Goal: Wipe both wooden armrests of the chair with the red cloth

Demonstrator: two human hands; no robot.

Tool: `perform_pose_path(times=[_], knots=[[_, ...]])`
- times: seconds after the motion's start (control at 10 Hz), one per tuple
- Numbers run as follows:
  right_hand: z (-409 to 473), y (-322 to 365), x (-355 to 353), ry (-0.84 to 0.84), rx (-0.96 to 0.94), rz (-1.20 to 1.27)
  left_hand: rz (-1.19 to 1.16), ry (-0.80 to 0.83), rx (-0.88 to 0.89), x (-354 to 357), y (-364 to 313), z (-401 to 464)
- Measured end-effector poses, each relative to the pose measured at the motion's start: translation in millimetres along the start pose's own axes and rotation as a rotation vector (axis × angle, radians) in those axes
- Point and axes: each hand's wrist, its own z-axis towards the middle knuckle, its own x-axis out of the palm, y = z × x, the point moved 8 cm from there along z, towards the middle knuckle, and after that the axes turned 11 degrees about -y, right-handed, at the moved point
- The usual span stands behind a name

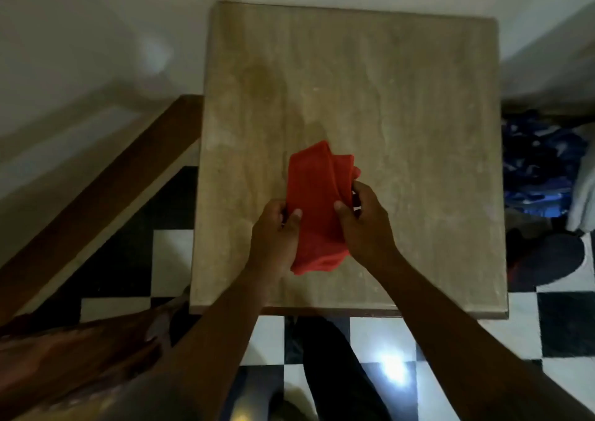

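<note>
Seen from above, both hands gripped the red cloth over a stone-topped bench: left hand on its left edge, right hand on its right. They seemed to be bunching it; wiping looked unstarted, and a wooden armrest waited lower left.

Cloth above table (centre-front)

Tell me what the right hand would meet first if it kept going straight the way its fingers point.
The right hand points up and left into the red cloth it already grips, so the cloth comes first. Just beyond, probably the left hand holding the cloth's other side, above the stone tabletop; depth is unclear.
</note>
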Motion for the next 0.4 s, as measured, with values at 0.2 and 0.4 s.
perform_pose_path(times=[0.2, 0.4], knots=[[9.7, -49.5, -11.6, 0.135, 0.009, -0.27, 0.242, 0.102, 0.011, 25.3, 23.9, 5.3], [-0.8, -37.9, -43.0, 0.081, 0.006, -0.409, 0.465, 0.155, 0.236, 7.5, -7.3, 0.3]])
